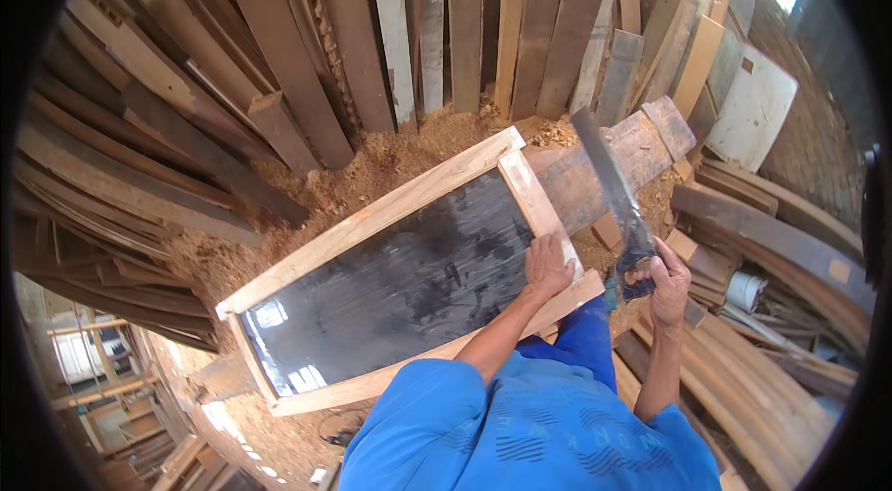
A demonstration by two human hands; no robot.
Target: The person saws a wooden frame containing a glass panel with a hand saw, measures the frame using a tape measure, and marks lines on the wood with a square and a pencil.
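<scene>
A pale wooden frame (370,218) surrounds a dark, glossy panel (400,291) and lies slanted in front of me. My left hand (549,265) rests flat on its right end rail, fingers stretched over the wood. In my right hand (669,285) is a hand saw (609,177), gripped by its dark handle. The saw's blade points up and away, apart from the frame, to the right of its end. Under the frame runs a worn brown plank (650,143), its far end sticking out at the upper right.
Many boards (353,36) lean upright along the back and left. Wood shavings (409,149) cover the floor around the frame. Stacked timber (743,379) lies on the right, near a white panel (754,110). Below the frame's left end, wooden frames (98,370) stand farther off.
</scene>
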